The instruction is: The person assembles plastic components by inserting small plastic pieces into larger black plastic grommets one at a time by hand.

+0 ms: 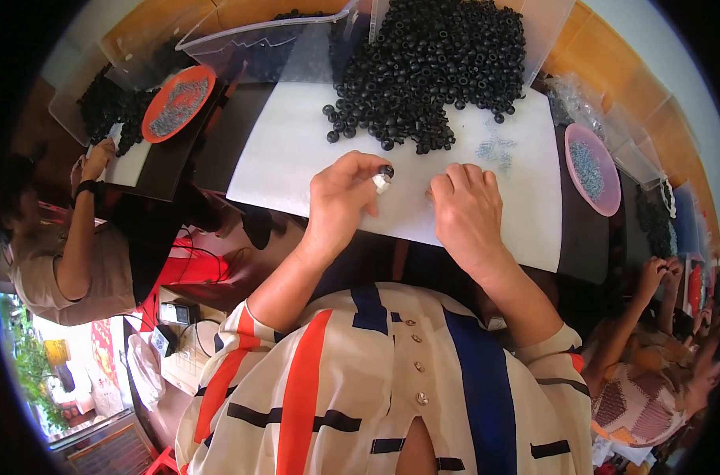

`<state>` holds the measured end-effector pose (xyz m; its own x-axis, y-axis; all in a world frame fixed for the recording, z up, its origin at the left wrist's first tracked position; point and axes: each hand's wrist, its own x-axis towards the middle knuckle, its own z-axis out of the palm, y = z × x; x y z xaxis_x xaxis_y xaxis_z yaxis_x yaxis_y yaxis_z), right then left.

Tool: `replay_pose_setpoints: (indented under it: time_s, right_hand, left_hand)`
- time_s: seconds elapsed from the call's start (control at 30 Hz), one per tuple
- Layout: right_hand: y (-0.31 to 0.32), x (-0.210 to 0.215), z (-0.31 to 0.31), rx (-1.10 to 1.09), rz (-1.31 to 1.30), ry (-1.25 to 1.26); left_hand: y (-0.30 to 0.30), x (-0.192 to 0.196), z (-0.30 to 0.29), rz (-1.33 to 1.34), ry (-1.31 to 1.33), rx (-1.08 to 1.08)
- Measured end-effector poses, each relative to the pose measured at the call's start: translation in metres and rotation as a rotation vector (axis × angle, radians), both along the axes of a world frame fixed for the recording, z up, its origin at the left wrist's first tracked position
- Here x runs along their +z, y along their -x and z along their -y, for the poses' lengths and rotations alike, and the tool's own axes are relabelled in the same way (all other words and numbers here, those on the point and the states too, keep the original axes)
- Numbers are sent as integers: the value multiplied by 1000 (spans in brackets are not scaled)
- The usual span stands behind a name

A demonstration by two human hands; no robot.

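Mid-assembly: left hand (340,198) pinching black rubber ring (386,170) onto small white part (382,184), just below ring pile (427,71). Right hand (464,207) curled, contents hidden. Likely needs firm seating next.

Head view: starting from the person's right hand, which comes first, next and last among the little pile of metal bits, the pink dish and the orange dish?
From the right hand:
1. Little pile of metal bits, just beyond the hand on the white mat.
2. Pink dish, off to the right at the mat's edge.
3. Orange dish, far left, by another person's hand.
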<state>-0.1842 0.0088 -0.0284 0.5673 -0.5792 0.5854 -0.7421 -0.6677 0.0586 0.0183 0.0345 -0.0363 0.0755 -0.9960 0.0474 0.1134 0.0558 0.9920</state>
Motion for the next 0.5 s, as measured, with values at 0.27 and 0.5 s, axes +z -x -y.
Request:
replay_pose_setpoints:
  time_s: [0.27,0.5]
  right_hand:
    - [3,-4,1,29,97,37]
    - [3,-5,-4,-65,113,-19]
  left_hand:
    - [3,9,0,65,-22,-35]
    - [18,27,-3,231,112,-53]
